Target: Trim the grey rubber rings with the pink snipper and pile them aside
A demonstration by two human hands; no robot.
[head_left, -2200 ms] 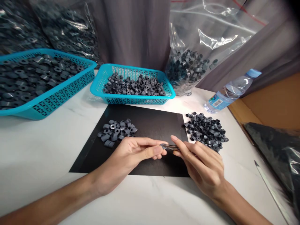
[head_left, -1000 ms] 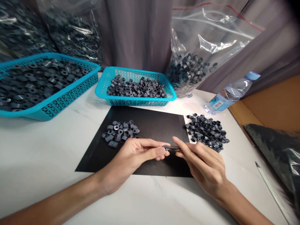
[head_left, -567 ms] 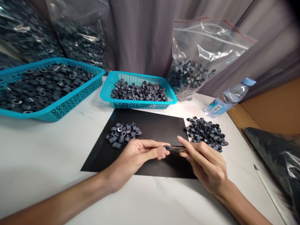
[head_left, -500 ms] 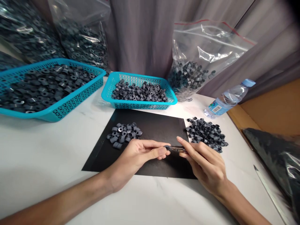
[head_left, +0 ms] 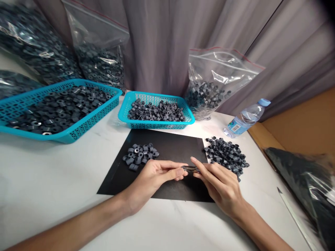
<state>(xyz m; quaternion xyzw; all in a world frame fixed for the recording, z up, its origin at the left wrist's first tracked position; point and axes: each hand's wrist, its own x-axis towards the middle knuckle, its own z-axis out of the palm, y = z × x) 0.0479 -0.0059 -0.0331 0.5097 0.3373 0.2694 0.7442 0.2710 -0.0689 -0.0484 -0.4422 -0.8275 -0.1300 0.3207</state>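
Note:
Over the black mat, my left hand pinches a small dark grey plastic ring between thumb and fingers. My right hand is closed around a slim two-armed metal tool, its index finger stretched along the top. The tool's tip meets the ring; its handle is hidden in my palm, so I cannot tell its exact kind. A pile of grey rings lies on the mat beyond my left hand. Another pile of darker ring-like pieces is beside my right hand, on the table.
Two blue baskets, a large one at left and a smaller one at the back, hold many grey rings. Clear bags of parts stand behind. A water bottle, a pencil-like stick and a dark plastic bag are at right.
The camera view has tilted up, so the baskets and bags sit lower in the picture. Both hands keep their grips; the tool's two arms showed a wider gap about half a second ago.

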